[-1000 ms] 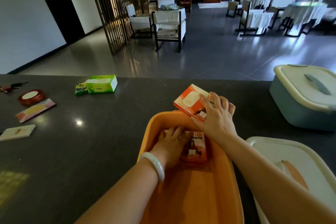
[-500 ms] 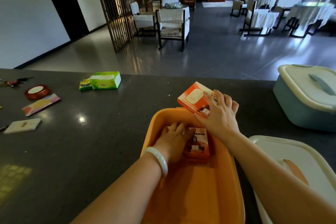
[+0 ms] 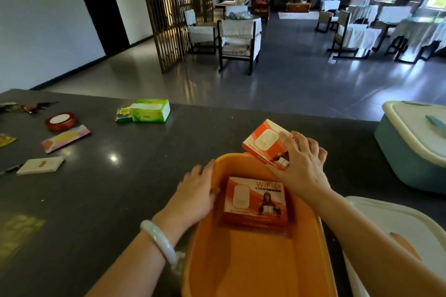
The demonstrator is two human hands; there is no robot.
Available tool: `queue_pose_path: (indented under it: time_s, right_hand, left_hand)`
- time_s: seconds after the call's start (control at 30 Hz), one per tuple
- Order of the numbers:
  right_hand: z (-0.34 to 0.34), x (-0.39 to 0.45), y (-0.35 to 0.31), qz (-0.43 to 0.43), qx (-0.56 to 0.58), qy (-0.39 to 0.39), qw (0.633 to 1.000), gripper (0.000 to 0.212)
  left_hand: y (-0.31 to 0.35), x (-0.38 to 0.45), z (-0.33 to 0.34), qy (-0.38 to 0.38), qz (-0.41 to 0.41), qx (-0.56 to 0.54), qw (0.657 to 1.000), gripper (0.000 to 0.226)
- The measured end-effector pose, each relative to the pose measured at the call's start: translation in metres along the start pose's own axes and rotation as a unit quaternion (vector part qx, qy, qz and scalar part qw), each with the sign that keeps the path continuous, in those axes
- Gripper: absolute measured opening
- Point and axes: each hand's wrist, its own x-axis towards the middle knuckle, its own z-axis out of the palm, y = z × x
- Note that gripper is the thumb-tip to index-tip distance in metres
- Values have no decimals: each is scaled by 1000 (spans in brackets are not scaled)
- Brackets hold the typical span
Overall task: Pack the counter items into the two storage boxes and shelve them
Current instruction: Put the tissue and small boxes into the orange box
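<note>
counter: dark stone, carries everything below
far-left clutter: keys, round red tape roll, pastel flat packet, small white card box, all lying loose, apart from each other
tissue pack: green and white, lying flat, a small green packet touching its left end
left hand: grip released, fingers straight and resting on the left rim of the orange storage box, pale bangle on the wrist
orange storage box: lid off, one WiFi box lying flat inside, face up, at the far end
right hand: grip grasping second WiFi box, held tilted over the far right rim (cannot tell if it touches the rim)
white lid: flat on counter just right of the orange box, forearm crossing over it
blue storage box: far right, its white lid on, well apart from the hands
</note>
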Motion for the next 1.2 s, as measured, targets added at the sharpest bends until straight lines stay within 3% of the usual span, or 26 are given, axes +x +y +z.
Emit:
queue_pose_path:
  time_s: [0.13, 0.23, 0.37, 0.67, 0.97, 1.2]
  right_hand:
    - [-18, -9, -9, -1, 125, -46, 991, 87]
    - [-26, -19, -10, -61, 95, -164, 980, 91]
    - [-11, -21, -9, -91, 32, -259, 961, 98]
    - [17, -20, -10, -100, -43, -286, 952, 109]
    - [23, -26, -11, -81, -91, -304, 945, 104]
    - [28, -32, -18, -66, -29, -315, 946, 109]
  left_hand:
    - [-5, 3, 12, -38, -62, -163, 984, 36]
    - [-8, 4, 17, -42, -102, -195, 975, 20]
    - [-7, 4, 15, -47, -75, -206, 975, 25]
    - [-6, 7, 18, -36, -90, -198, 975, 15]
    - [-8, 8, 23, -33, -106, -203, 973, 37]
    - [-5, 6, 21, -35, -109, -214, 970, 44]
